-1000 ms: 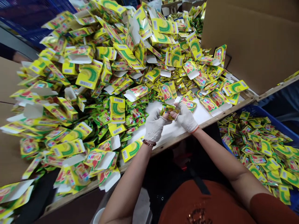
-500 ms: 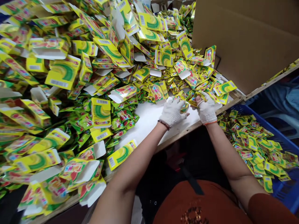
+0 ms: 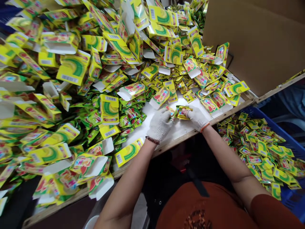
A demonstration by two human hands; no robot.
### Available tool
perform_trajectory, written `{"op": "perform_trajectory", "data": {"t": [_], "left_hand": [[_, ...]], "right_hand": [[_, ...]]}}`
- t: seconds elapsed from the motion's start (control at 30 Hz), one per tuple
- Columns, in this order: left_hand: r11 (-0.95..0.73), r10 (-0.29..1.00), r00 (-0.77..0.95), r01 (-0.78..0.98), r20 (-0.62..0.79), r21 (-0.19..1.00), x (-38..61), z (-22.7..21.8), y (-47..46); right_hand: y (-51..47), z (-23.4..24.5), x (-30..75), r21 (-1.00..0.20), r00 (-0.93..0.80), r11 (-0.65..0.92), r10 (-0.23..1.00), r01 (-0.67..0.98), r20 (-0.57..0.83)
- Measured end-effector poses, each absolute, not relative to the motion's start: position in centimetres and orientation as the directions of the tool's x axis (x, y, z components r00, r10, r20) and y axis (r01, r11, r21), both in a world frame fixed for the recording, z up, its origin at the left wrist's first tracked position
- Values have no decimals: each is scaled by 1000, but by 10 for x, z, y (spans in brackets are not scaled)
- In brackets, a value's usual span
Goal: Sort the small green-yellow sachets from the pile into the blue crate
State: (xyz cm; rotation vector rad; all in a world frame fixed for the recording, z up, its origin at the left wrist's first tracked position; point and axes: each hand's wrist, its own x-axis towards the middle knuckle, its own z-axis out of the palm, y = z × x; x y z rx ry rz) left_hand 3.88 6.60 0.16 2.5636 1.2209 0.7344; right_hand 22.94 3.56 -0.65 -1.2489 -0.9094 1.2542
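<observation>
Small, shiny, green-and-yellow foil packets [image 3: 180,114], held just above the white, wood-edged worktop [image 3: 179,129]; long axis crosswise, free end pointing at the left hand [image 3: 160,124]; white-gloved right hand [image 3: 195,119], fingers pinched around them; left hand, likewise gloved, fingers curled, contents cannot be told.

Glossy yellow-green packets [image 3: 179,112], count unclear, gripped in right hand [image 3: 197,119], lengthwise toward 9 o'clock, at 2 o'clock from left hand [image 3: 160,124].

A wood-edged white table [image 3: 141,128] stands near perhaps a pale chair [image 3: 290,118].
</observation>
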Motion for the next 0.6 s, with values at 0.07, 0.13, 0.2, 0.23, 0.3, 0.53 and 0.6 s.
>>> {"op": "perform_trajectory", "data": {"t": [0.07, 0.13, 0.2, 0.23, 0.3, 0.53, 0.6], "left_hand": [[-681, 728, 576, 540, 372, 496, 28, -8, 67], [-638, 762, 511, 487, 398, 596, 13, -15, 67], [-537, 842, 390, 552, 372, 638, -1, -14, 66], [-476, 879, 328, 620, 345, 623, -5, -11, 64], [-341, 934, 214, 773, 286, 534, -3, -1, 60], [-150, 988, 153, 965, 3, 217, 60, 22, 66], [-165, 986, 168, 967, 3, 193, 61, 21, 69]], "right_hand": [[34, -3, 222, -980, 112, -133, 982, -149, -150], [29, 2, 219, -969, 10, -189, 981, -160, -193], [26, 5, 218, -955, -63, -222, 975, -196, -213], [25, 5, 219, -953, -52, -213, 977, -215, -206], [25, 3, 220, -960, 72, -148, 983, -239, -170], [30, 0, 223, -979, 345, 60, 938, -195, -11], [28, 2, 223, -981, 347, 51, 938, -188, -18]]}}
